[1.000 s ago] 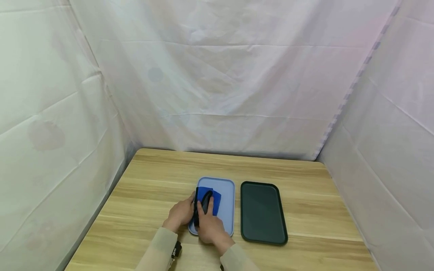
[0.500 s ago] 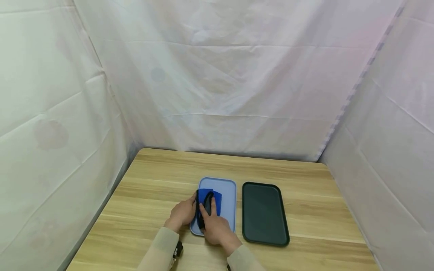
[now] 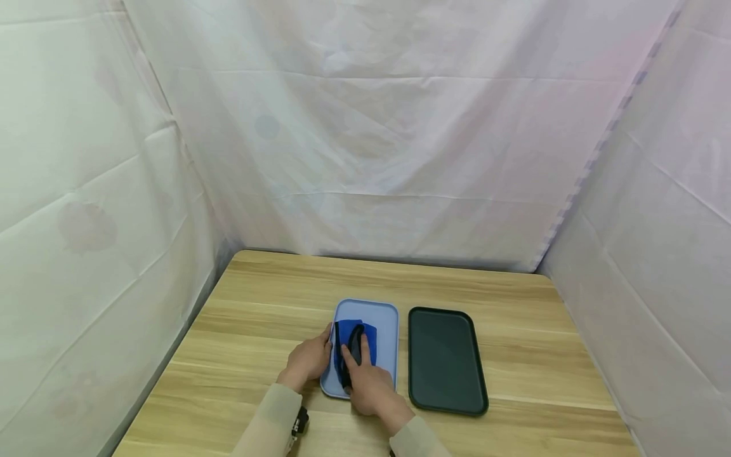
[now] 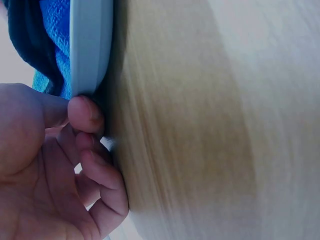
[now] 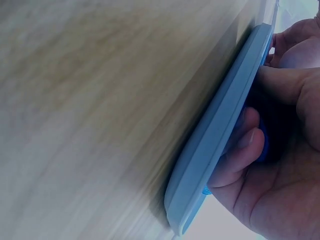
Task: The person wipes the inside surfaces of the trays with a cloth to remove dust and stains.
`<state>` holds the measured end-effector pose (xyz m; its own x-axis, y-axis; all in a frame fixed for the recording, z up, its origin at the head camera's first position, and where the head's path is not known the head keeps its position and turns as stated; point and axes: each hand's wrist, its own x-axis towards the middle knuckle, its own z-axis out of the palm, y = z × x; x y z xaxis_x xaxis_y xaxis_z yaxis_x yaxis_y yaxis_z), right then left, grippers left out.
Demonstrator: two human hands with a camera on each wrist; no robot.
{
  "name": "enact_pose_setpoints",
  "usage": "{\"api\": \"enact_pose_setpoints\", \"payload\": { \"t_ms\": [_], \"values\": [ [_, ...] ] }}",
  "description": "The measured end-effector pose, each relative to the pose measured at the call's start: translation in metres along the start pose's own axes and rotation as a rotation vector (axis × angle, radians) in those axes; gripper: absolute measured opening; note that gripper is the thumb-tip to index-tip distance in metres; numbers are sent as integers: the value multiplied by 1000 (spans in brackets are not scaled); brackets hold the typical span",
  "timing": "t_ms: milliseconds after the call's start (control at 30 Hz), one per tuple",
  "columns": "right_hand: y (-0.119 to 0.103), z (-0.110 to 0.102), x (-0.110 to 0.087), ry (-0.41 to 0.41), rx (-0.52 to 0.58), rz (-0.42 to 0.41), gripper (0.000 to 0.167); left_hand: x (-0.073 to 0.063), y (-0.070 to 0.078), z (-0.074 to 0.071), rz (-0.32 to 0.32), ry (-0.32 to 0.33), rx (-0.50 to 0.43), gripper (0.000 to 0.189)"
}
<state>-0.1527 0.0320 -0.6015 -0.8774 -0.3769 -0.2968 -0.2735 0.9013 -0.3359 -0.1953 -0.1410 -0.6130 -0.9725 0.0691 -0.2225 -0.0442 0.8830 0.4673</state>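
Note:
A blue terry cloth (image 3: 371, 336) with black parts lies within the light blue tray (image 3: 379, 311); a dark curved piece runs up its middle. My right hand (image 3: 370, 384) grips the cloth from above, index and middle fingers spread forward along the dark piece. In the right wrist view, the other fingers of the right hand (image 5: 280, 185) curl in over the tray's rim (image 5: 215, 130). My left hand (image 3: 308, 360) holds the tray's left edge. The left wrist view shows the left thumb (image 4: 86, 114) against the rim, the other fingers bent beneath it, near the tabletop.
A dark green tray (image 3: 447, 362) lies just right of the blue one, a narrow strip of table (image 3: 274, 285) between them. Pale fabric (image 3: 365, 139) hangs behind the wooden table and on both sides.
My right hand and the cloth under it have shifted slightly right and toward me across the tray. The left hand stays at the tray's left edge. The view has shifted a little.

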Motion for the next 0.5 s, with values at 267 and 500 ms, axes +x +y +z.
{"api": "enact_pose_setpoints", "payload": {
  "t_ms": [267,500],
  "values": [
    [5,-4,-4,1,17,9,84,2,0,1,-4,-3,6,52],
    [8,-6,-8,6,11,21,83,0,0,0,-3,0,0,52]
  ]
}}
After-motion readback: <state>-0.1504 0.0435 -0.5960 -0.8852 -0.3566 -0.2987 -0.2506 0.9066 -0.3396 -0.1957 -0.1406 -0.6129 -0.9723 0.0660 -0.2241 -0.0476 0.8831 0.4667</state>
